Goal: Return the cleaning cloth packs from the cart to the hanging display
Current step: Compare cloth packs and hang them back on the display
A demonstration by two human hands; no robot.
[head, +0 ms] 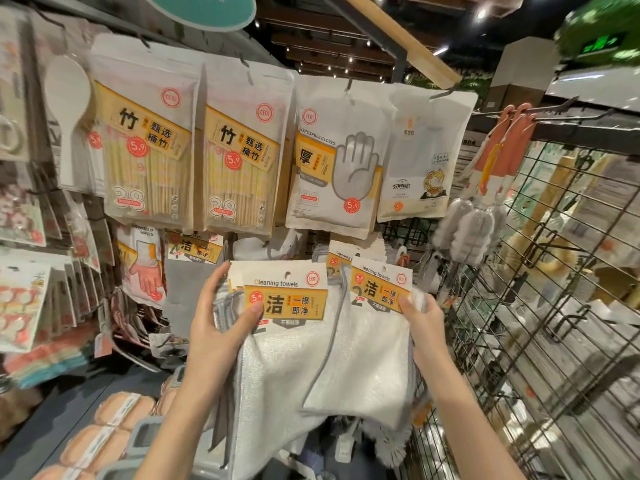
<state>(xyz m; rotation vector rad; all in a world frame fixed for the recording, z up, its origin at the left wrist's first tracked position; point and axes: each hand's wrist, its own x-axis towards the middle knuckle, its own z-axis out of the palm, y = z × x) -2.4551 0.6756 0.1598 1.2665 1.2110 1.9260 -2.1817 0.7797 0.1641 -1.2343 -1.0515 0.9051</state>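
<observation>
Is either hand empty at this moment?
No, the left hand grips one towel pack and the right hand grips another towel pack.

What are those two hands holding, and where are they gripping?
Each holds a cleaning towel pack by its card header: the left hand pinches the left pack, the right hand the right pack.

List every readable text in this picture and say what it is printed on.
"Cleaning towels", "5.9": left hand's towel pack.
"Cleaning towels", "5.9", "2": right hand's towel pack.
"DISPOSABLE GLOVES", "5.9": glove pack.
"38", "5.9": chopstick packs.
Smaller print: unreadable.
</observation>
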